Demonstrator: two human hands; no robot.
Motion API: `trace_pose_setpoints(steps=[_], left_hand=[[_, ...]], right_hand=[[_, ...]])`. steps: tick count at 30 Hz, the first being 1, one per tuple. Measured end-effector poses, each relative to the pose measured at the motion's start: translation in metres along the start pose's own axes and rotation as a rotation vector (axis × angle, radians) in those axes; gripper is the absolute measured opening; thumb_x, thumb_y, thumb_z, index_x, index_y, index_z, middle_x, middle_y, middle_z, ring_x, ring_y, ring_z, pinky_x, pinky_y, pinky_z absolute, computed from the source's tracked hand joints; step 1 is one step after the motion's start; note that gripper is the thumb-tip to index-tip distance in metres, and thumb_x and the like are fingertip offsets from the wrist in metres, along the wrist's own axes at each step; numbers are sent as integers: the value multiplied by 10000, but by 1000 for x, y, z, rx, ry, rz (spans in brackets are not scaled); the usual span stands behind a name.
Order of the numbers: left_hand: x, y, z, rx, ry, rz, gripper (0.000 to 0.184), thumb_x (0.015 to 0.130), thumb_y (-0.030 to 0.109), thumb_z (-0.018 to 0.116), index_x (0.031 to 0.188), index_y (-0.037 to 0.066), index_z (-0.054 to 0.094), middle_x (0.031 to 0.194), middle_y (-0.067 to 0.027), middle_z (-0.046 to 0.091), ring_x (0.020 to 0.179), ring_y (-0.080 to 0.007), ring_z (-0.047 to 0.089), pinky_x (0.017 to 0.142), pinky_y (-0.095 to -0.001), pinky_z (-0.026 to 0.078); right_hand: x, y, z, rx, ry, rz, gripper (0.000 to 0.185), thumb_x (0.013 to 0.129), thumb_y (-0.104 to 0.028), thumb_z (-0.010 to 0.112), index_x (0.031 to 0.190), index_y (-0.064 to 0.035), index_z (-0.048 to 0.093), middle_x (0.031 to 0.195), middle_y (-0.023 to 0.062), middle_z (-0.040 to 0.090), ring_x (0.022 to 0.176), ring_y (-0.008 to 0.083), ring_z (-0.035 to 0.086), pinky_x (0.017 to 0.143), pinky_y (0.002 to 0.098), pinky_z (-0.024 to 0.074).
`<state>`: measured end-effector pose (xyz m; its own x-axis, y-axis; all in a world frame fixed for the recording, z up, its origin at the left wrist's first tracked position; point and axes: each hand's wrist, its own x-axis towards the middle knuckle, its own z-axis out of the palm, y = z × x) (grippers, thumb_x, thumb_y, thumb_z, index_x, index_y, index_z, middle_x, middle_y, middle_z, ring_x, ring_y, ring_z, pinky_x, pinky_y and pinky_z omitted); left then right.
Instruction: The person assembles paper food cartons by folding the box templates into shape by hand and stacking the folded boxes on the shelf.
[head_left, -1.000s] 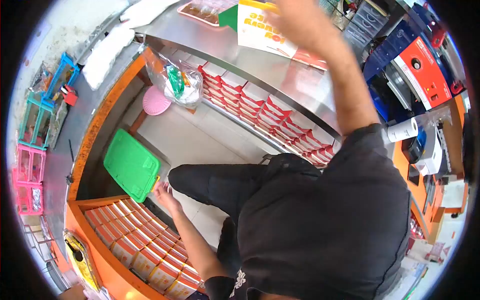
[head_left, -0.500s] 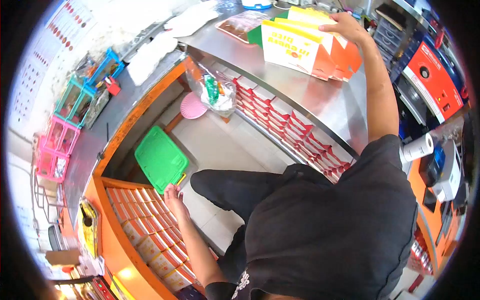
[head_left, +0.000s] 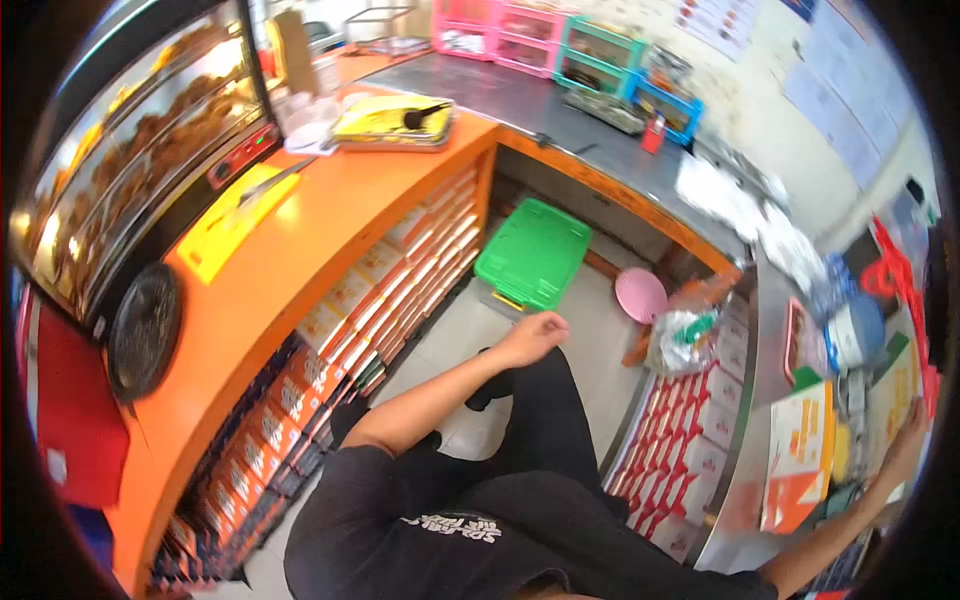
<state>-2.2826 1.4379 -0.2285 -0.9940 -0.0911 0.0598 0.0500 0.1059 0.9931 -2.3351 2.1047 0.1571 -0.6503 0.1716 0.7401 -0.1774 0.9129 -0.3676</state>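
My left hand hangs in front of my body above my knee. Its fingers are loosely curled and nothing shows in them. At the far right, my right hand grips the edge of a yellow-and-white carton, with motion blur over the fingers. Nearer to me on the steel counter stands a white, yellow and orange printed carton. A green-lidded bin sits on the floor beyond my left hand.
An orange counter curves along the left, with a lit food display case, a black round tray and a yellow board. Flat boxes fill the shelves beneath. A pink stool and a plastic bag are ahead.
My view has swung left, bringing in the display case and orange counter. The grouped cartons now stand apart, one in my right hand. My left hand stays in front of me.
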Motion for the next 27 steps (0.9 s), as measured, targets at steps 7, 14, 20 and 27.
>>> trace_pose_setpoints(steps=[7,14,20,27], left_hand=[[-84,177,0,483,494,863,615,762,219,765,1286,76,477,1289,-165,485,1271,-352,436,1056,-465,360],[-168,158,-62,903,433,418,292,789,302,746,913,77,608,853,-72,600,899,-270,579,856,-425,413],[-287,116,-91,674,580,243,245,796,285,764,884,83,657,766,-45,589,792,-226,544,801,-359,384],[-329,88,-94,307,563,59,230,749,208,815,865,51,694,834,-33,631,839,-198,551,841,-334,379]], right_hand=[[-88,-323,108,39,-157,-1045,259,756,2,553,991,-25,659,964,123,658,940,276,625,829,362,486],[-254,-475,230,795,-689,-1529,219,770,-188,737,931,-69,648,790,67,625,752,261,614,706,381,493],[-284,-480,341,1350,-1659,-835,815,885,-680,431,1318,4,525,1341,161,544,1283,289,471,1097,410,310],[-397,-447,442,1589,-1983,-444,895,859,-662,533,1413,30,408,1485,178,387,1432,282,257,1168,395,163]])
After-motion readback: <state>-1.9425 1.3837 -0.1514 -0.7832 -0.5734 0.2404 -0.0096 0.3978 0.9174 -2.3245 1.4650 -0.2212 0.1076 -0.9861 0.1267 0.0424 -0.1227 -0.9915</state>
